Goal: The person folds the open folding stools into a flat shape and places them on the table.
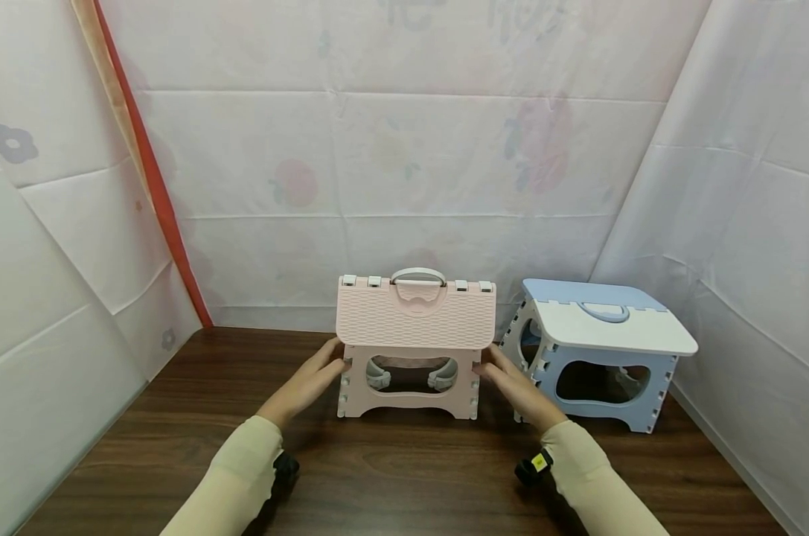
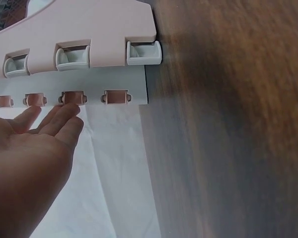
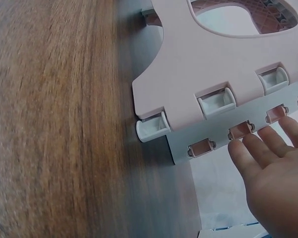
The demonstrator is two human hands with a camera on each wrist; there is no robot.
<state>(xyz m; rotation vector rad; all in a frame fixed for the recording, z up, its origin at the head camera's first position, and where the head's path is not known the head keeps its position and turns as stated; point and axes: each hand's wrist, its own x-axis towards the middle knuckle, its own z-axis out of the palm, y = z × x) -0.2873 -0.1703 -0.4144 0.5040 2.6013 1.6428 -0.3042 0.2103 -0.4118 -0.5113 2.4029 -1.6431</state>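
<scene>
A pink folding step stool stands upright in the middle of the head view. Its textured top panel is tilted up, with a white carry handle along the upper edge. Grey curved parts show through the oval opening in its front leg panel. My left hand is at the stool's left side; in the left wrist view its straight fingers reach the grey side panel. On the opposite side my right hand mirrors it, straight fingertips right at that side panel's edge.
A blue and white folding stool stands unfolded close to my right forearm. Both stools are on a dark wooden table. White printed cloth hangs behind and at both sides, with a red strip at the left corner.
</scene>
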